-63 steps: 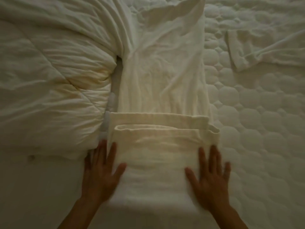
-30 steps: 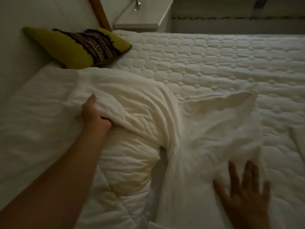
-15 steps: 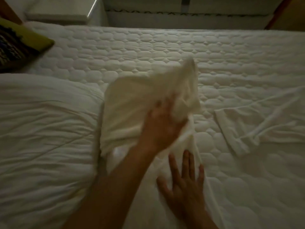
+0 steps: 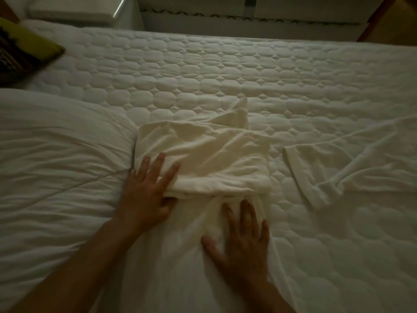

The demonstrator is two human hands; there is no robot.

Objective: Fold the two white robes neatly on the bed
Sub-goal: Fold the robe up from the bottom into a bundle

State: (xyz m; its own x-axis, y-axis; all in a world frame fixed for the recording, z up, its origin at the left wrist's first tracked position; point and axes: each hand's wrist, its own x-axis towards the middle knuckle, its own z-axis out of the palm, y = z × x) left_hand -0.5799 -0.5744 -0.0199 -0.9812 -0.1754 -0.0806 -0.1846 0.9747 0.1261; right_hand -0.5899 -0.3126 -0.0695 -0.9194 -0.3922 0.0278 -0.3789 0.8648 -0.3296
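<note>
A white robe [image 4: 209,159] lies in front of me on the quilted bed [image 4: 225,71], its far part folded back over the near part. My left hand [image 4: 146,193] rests flat on the left edge of that folded layer, fingers spread. My right hand [image 4: 243,242] presses flat on the lower layer of the same robe, fingers apart. A second white robe [image 4: 334,163] lies spread and crumpled to the right, untouched.
A bulky white duvet [image 4: 56,166] is piled at the left, touching the robe. A yellow-green patterned cushion [image 4: 20,55] sits at the far left corner. A white nightstand [image 4: 74,12] stands beyond the bed's far edge.
My left hand pulled the robe's far part off the duvet, carried it toward me and laid it down folded. It now lies flat on that fold. The right hand stayed pressed down.
</note>
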